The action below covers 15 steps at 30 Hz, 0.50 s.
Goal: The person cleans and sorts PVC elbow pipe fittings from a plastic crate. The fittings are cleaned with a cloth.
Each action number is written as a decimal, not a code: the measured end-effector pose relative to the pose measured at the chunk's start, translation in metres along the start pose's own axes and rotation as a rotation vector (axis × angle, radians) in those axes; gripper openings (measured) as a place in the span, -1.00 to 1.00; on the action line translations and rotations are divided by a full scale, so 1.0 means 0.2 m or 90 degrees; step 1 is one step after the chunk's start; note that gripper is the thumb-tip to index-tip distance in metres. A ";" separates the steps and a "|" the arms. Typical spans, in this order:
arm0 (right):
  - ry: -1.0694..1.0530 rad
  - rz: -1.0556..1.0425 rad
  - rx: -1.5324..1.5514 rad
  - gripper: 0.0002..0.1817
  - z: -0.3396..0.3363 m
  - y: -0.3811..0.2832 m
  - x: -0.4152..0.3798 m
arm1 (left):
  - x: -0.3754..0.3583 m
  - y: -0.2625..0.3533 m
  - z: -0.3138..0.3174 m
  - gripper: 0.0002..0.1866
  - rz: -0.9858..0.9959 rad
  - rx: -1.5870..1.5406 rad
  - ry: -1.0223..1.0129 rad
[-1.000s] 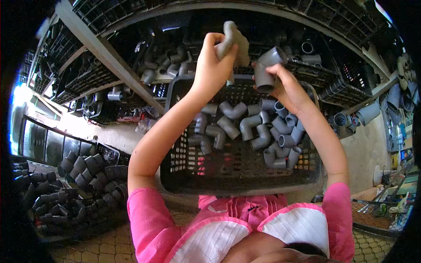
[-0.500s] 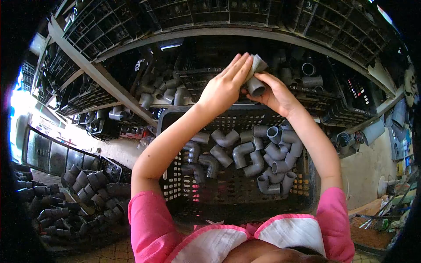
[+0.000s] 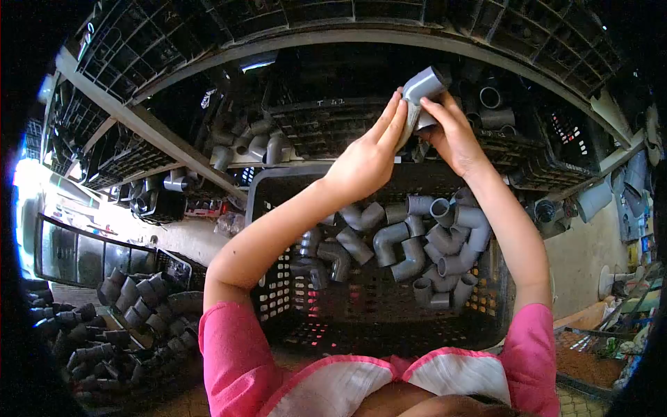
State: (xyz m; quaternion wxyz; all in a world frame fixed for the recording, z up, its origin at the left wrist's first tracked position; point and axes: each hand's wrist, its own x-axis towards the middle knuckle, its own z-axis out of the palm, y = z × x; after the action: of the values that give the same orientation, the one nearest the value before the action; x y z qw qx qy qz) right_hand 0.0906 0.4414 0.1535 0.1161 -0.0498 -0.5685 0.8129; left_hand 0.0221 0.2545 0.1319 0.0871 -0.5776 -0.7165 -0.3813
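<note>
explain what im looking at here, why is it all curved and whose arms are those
There is no machine here. A small camera on a person's head looks forward and down, and its wide lens bends the edges. The arms in pink sleeves are that person's own. The left hand and right hand meet around one grey pipe elbow, raised above a black plastic crate. The crate holds a loose heap of similar grey elbows. Behind it are shelves with more crates of fittings, and another pile of fittings lies at the lower left.
</note>
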 end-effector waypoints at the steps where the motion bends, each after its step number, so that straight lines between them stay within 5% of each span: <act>1: 0.029 0.000 -0.006 -0.54 0.01 0.02 0.00 | 0.02 -0.03 0.00 -0.19 0.025 0.007 0.034; 4: 0.097 -0.024 -0.041 -0.49 0.04 0.07 -0.01 | 0.11 -0.14 -0.03 -0.24 0.036 0.007 0.088; 7: 0.113 -0.104 -0.113 -0.38 0.09 0.09 -0.06 | 0.11 -0.17 -0.10 -0.32 -0.183 -0.425 -0.080; 8: 0.098 -0.015 -0.163 -0.36 0.04 0.07 -0.05 | 0.08 -0.16 -0.10 -0.39 -0.236 -0.583 -0.077; 11: 0.089 -0.103 -0.095 -0.47 0.10 0.06 -0.02 | 0.04 -0.11 -0.14 -0.42 -0.372 -0.914 -0.050; 15: 0.136 -0.183 -0.203 -0.57 0.15 0.08 -0.02 | 0.01 -0.21 -0.10 -0.32 -0.397 -1.055 -0.055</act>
State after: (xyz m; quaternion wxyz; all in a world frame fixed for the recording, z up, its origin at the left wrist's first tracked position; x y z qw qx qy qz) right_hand 0.0868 0.4083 0.1488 0.2807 -0.0719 -0.6756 0.6779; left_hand -0.0223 0.2412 0.1283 -0.4945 -0.2471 -0.3373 -0.7620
